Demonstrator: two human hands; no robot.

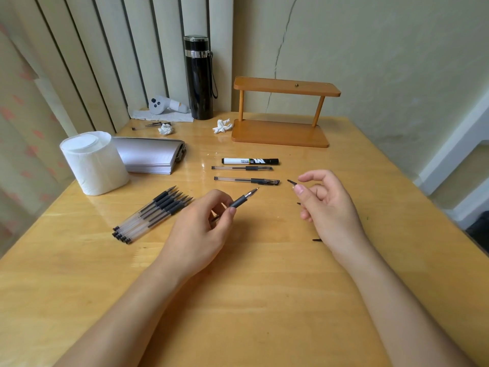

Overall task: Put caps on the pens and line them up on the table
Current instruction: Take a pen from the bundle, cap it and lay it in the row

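My left hand (pixel 203 221) grips an uncapped gel pen (pixel 242 199) by its black rubber grip, tip pointing up and right. My right hand (pixel 324 205) pinches a small dark pen cap (pixel 291 182) between thumb and forefinger, a short gap to the right of the pen tip. Beyond the hands, three capped pens lie in a row: a white marker (pixel 250 161), a clear gel pen (pixel 242 168) and another gel pen (pixel 247 180). Several uncapped gel pens (pixel 152 214) lie bunched at the left. Bits of other caps (pixel 316 239) peek out from under my right hand.
A toilet paper roll (pixel 94 162) and a grey notebook (pixel 150 157) stand at the left. At the back are a black flask (pixel 199 78), a wooden shelf stand (pixel 281 112), crumpled tissues (pixel 222 125) and a white controller (pixel 166 104). The wooden table (pixel 251 300) spreads below my arms.
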